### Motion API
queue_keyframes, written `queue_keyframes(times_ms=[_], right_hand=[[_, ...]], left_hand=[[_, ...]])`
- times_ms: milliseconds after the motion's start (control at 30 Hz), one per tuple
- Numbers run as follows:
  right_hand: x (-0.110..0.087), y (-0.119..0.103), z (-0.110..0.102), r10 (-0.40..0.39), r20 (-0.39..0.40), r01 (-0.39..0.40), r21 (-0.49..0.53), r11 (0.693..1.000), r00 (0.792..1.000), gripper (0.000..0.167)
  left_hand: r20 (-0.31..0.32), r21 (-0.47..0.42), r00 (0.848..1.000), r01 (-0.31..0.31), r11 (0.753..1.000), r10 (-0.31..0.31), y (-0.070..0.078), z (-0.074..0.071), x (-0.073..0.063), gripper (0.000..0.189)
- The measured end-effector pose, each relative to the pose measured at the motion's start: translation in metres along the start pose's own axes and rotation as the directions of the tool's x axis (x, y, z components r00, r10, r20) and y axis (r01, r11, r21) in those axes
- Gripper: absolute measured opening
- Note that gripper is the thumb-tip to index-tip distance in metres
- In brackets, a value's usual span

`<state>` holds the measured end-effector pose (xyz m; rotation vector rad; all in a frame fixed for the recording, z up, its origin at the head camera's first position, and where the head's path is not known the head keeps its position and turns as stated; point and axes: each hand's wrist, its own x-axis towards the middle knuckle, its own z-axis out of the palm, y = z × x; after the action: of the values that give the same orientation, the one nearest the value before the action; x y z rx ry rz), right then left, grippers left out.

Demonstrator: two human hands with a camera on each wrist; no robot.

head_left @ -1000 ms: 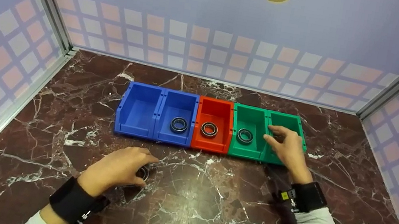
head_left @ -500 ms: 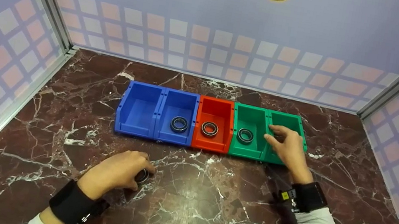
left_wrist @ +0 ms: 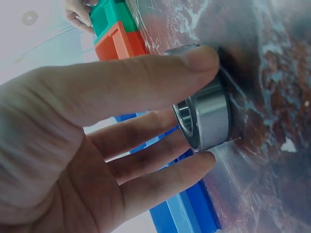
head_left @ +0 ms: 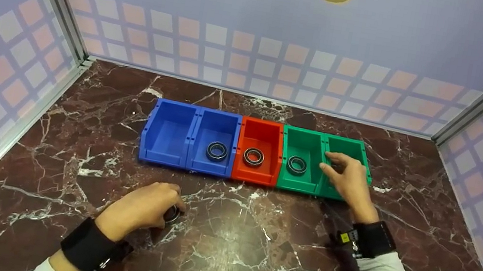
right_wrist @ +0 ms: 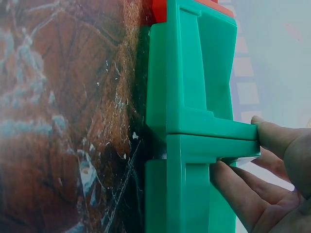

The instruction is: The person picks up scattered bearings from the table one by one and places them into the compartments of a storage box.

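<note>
In the head view my left hand (head_left: 142, 207) is over the table, its thumb and fingers around a ball bearing (head_left: 171, 213). The left wrist view shows the thumb across the bearing (left_wrist: 212, 119), with fingertips at its other side; the bearing rests on the table. My right hand (head_left: 350, 179) is at the two green bins. Seen from the right wrist, its thumb lies against one side of their adjoining walls (right_wrist: 214, 133) and its fingers reach into the rightmost green bin (head_left: 346, 148), pinching the walls. The hand hides part of that bin.
Joined in a row are two blue bins (head_left: 168, 135), a red bin (head_left: 264, 132) and the green bins. One bearing (head_left: 216, 151) lies in the second blue bin, one bearing (head_left: 253, 156) in the red, one bearing (head_left: 297, 165) in the left green. Panels (head_left: 254, 59) enclose the marble table (head_left: 251, 255).
The left hand's thumb and fingers have closed in around the bearing on the table. The right hand has stayed at the green bins.
</note>
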<state>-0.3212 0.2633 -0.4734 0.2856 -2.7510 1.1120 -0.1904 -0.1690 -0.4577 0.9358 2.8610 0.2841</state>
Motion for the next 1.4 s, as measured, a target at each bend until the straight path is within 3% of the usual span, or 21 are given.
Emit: queue_keyframes(times_ms=[167,867,1400], right_hand=[[-0.0003,-0.0001,-0.0006,0.015,0.011,-0.016,0.017,1.0,1.0,0.041],[-0.0004,-0.0009,0.0001,0.001,-0.018,-0.001,-0.008,1.0,1.0,0.04],[-0.0015,-0.0012,0.0,0.001,0.006,-0.001,-0.012,1.0,1.0,0.042]], left_hand=[[0.001,0.022,1.0,-0.022,1.0,0.022,0.0006,-0.0012,0.0014,0.049],[0.013,0.007,1.0,-0.011,1.0,0.011,-0.0007,-0.0014,0.0024,0.046],[0.024,-0.011,1.0,-0.007,1.0,0.007,0.0013,-0.0063,0.0038,0.046]])
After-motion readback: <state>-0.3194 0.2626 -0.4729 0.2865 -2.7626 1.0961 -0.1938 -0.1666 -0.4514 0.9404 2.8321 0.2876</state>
